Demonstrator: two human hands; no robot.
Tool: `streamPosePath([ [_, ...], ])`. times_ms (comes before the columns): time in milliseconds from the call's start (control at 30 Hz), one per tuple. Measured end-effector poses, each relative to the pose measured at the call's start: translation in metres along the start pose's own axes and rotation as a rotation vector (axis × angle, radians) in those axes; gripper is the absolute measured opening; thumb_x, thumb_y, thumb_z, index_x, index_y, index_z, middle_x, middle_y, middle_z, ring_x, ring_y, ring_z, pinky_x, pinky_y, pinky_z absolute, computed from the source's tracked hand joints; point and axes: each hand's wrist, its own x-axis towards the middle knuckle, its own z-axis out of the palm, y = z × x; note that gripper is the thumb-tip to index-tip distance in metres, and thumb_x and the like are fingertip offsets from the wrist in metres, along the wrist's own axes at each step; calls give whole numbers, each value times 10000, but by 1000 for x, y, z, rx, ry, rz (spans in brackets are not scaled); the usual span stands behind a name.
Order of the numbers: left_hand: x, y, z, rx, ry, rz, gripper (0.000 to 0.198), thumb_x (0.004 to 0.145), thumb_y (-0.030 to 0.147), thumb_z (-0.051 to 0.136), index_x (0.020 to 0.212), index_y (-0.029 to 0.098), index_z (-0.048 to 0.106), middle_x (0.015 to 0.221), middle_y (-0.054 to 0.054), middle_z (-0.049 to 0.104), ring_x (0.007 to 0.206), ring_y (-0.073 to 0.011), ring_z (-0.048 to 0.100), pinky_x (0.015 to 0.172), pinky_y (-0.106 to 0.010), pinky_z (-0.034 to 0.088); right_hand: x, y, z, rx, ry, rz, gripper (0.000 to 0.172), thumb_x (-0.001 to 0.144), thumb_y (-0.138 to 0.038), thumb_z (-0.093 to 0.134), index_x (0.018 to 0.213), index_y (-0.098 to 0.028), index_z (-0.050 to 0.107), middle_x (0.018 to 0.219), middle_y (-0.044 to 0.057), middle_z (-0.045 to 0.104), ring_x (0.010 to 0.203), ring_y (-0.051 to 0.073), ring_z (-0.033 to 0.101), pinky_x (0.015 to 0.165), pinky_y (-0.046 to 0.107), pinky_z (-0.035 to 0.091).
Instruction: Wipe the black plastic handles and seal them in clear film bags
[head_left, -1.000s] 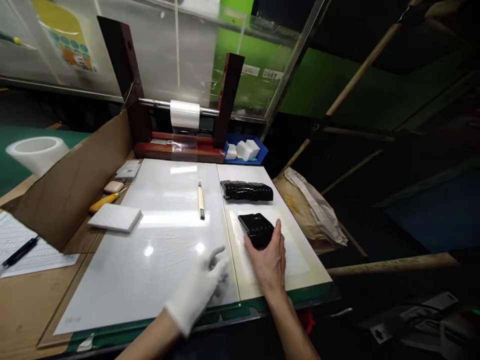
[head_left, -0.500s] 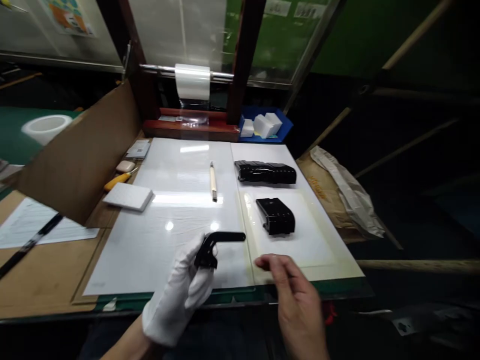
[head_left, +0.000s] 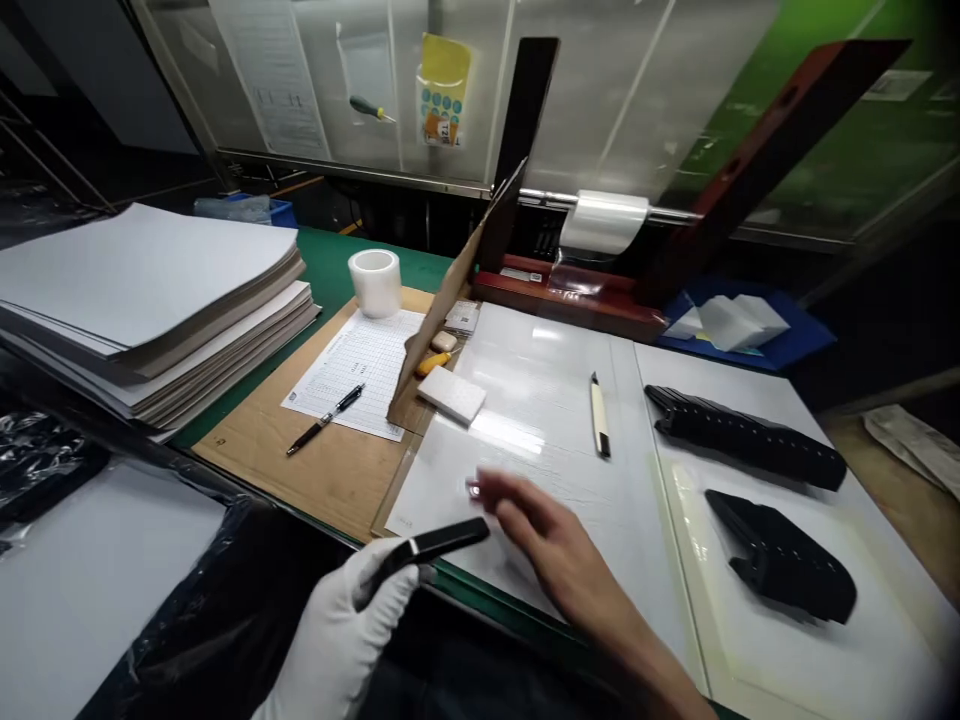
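Observation:
My left hand [head_left: 352, 610], in a white glove, is closed around a black plastic part [head_left: 450, 540] with a long flat arm that points right over the table's front edge. My bare right hand [head_left: 555, 550] is just beyond the arm's tip, above the white work surface [head_left: 510, 480]. Its fingers reach left and are smeared by motion, with the thumb apart and nothing visible in them. On the right lie two glossy black moulded pieces, a longer one [head_left: 750, 440] behind and a shorter one [head_left: 791, 560] in front.
A cream-coloured pen-like tool [head_left: 599, 415] lies mid-surface. To the left are a white foam block [head_left: 452, 393], an upright cardboard sheet [head_left: 442, 310], a printed form [head_left: 360, 365], a black pen [head_left: 326, 420], a tape roll [head_left: 375, 284] and a cardboard stack [head_left: 150, 290]. A blue bin [head_left: 806, 335] stands back right.
My view has swung left, bringing the form and stack into sight. My right hand has moved left towards the black part, its fingers extending. The part has turned in my left hand.

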Motion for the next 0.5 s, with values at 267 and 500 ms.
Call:
streamPosePath([
  [267, 29, 4, 6, 214, 165, 426, 256, 953, 360, 625, 1184, 261, 676, 1088, -29, 739, 1005, -171, 711, 915, -241, 560, 128, -7, 42, -384, 140, -293, 345, 862, -226, 721, 1206, -260, 716, 1453, 93, 552, 1377, 338, 453, 1165, 566, 323],
  [500, 40, -6, 51, 393, 119, 749, 228, 915, 232, 683, 1139, 215, 723, 949, -37, 794, 829, -145, 752, 807, -179, 575, -20, 9, -8, -391, 487, -212, 401, 995, -417, 548, 1386, -329, 575, 1385, 58, 619, 1223, 269, 618, 949, 467, 572],
])
